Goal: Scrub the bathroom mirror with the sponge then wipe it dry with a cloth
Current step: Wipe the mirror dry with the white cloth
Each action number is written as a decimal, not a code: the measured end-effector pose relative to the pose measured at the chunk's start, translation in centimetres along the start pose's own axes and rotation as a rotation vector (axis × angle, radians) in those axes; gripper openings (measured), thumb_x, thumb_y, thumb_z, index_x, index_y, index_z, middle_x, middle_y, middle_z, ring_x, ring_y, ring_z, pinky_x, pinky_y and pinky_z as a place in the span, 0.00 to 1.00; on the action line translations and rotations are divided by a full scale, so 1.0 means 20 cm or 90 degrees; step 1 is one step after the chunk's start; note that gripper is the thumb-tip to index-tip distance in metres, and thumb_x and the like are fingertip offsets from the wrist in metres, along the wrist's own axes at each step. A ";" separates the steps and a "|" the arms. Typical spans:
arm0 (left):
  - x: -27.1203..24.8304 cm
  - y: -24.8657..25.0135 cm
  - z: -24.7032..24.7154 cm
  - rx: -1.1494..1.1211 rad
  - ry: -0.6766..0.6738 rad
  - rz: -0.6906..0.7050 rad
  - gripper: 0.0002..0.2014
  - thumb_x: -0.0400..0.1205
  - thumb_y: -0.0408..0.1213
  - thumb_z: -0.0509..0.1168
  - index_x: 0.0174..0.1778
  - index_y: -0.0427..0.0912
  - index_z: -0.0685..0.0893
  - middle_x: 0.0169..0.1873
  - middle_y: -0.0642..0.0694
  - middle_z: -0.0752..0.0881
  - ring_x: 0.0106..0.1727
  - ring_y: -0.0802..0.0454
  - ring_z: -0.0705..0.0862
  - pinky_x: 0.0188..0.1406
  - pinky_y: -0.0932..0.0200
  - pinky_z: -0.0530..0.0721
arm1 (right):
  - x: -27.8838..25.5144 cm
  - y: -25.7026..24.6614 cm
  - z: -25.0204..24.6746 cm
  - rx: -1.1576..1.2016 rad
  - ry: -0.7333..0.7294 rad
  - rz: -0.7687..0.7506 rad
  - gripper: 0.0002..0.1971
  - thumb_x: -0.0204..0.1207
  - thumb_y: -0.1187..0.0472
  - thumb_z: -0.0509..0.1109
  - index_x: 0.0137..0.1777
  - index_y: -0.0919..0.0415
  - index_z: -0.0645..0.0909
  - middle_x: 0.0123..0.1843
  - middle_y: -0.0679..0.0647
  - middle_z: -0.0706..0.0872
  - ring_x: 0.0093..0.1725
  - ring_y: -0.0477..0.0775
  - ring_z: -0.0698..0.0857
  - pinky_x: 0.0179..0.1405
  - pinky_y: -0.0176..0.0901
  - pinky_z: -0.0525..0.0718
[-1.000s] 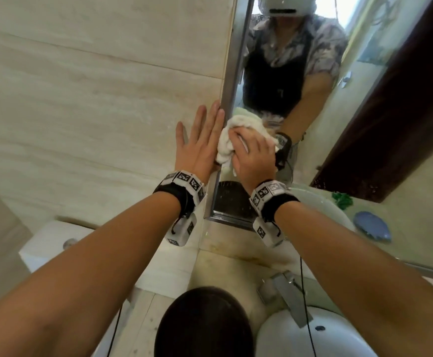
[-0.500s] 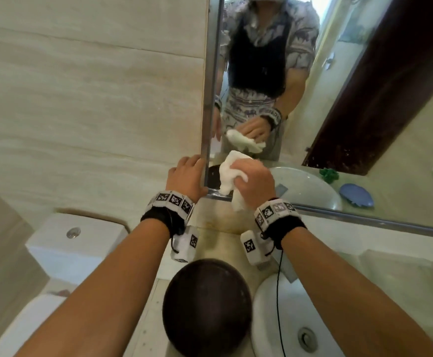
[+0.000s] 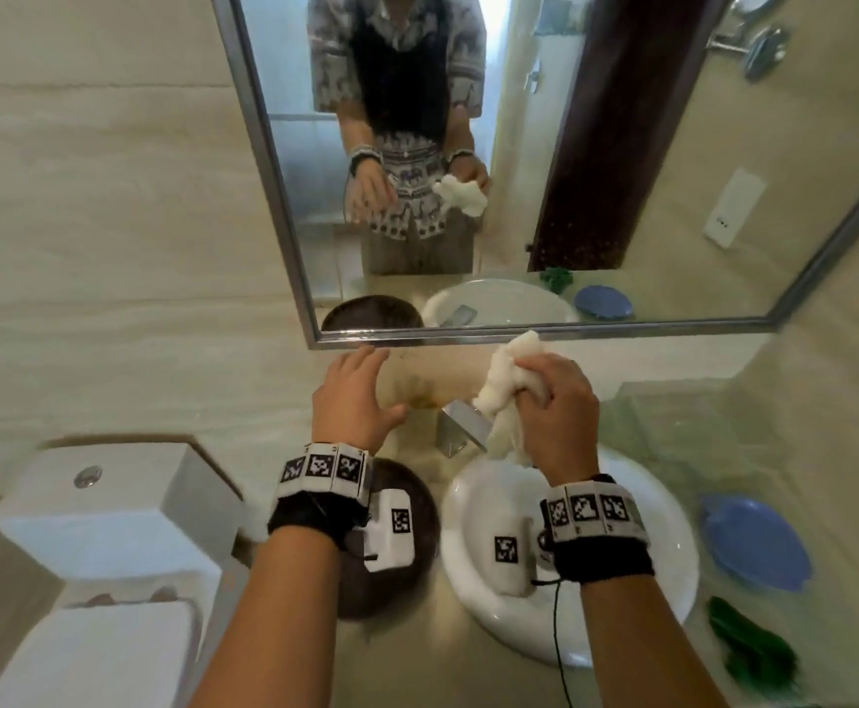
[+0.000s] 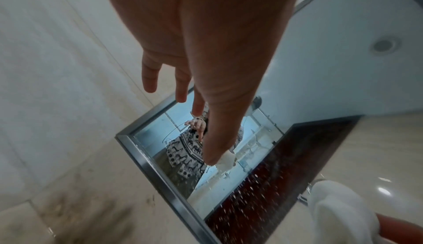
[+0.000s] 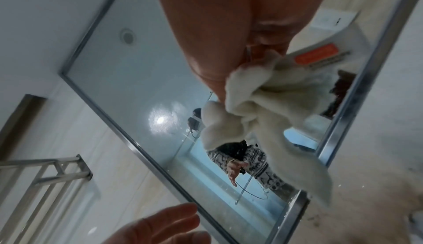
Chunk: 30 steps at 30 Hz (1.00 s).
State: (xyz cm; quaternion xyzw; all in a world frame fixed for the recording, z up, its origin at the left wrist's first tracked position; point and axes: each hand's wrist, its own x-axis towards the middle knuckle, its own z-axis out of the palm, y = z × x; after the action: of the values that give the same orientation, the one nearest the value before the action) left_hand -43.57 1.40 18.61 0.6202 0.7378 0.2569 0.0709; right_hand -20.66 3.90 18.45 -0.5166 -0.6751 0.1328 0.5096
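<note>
The metal-framed mirror (image 3: 524,120) hangs on the tiled wall above the basin. Below its lower edge my right hand (image 3: 557,401) grips a bunched white cloth (image 3: 501,396), which hangs over the tap and clear of the glass. My left hand (image 3: 358,396) hovers open under the mirror's lower left corner and holds nothing. In the right wrist view the cloth (image 5: 263,117) dangles from my fingers in front of the mirror (image 5: 137,63). The left wrist view shows straight fingers (image 4: 150,78) before the mirror's corner (image 4: 128,137). A green sponge (image 3: 749,651) lies on the counter at the right.
A white basin (image 3: 672,580) with a steel tap (image 3: 460,426) sits under my right hand. A blue dish (image 3: 754,541) lies to its right. A dark round lid (image 3: 412,503) is under my left wrist, a toilet cistern (image 3: 100,503) at the left, a towel rail (image 5: 41,172) nearby.
Both hands have come down off the mirror to below its lower edge. The right hand has carried the cloth away from the glass, and the left hand no longer presses on the wall.
</note>
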 end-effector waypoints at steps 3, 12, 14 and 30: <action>-0.06 0.21 0.06 0.005 -0.008 0.015 0.38 0.73 0.49 0.77 0.79 0.51 0.71 0.79 0.51 0.71 0.80 0.48 0.65 0.76 0.42 0.70 | -0.05 0.13 -0.19 -0.024 0.014 0.008 0.14 0.66 0.73 0.71 0.51 0.62 0.87 0.53 0.58 0.87 0.55 0.61 0.84 0.59 0.42 0.76; -0.35 1.01 0.37 -0.025 0.006 0.065 0.38 0.72 0.46 0.78 0.78 0.46 0.73 0.77 0.46 0.73 0.79 0.44 0.66 0.78 0.46 0.67 | -0.20 0.64 -0.97 -0.022 0.020 0.063 0.13 0.72 0.71 0.72 0.52 0.55 0.88 0.56 0.51 0.87 0.56 0.54 0.83 0.57 0.33 0.74; -0.40 1.15 0.45 -0.024 0.004 0.071 0.39 0.72 0.47 0.78 0.79 0.47 0.72 0.77 0.47 0.73 0.79 0.44 0.66 0.78 0.44 0.68 | -0.21 0.72 -1.13 -0.020 0.026 0.065 0.12 0.73 0.71 0.71 0.52 0.56 0.88 0.55 0.51 0.88 0.56 0.51 0.83 0.56 0.26 0.71; -0.15 1.83 0.90 -0.023 0.004 0.100 0.39 0.73 0.46 0.77 0.79 0.45 0.71 0.79 0.45 0.71 0.79 0.43 0.67 0.77 0.47 0.68 | -0.01 1.23 -1.63 -0.013 0.072 0.147 0.13 0.70 0.74 0.71 0.51 0.60 0.88 0.53 0.54 0.89 0.54 0.56 0.85 0.55 0.43 0.80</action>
State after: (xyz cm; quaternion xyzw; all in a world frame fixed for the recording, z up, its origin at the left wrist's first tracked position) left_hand -3.12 7.43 19.53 0.6740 0.6823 0.2770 0.0594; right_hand 19.99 3.10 15.53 -0.6024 -0.5829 0.1544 0.5230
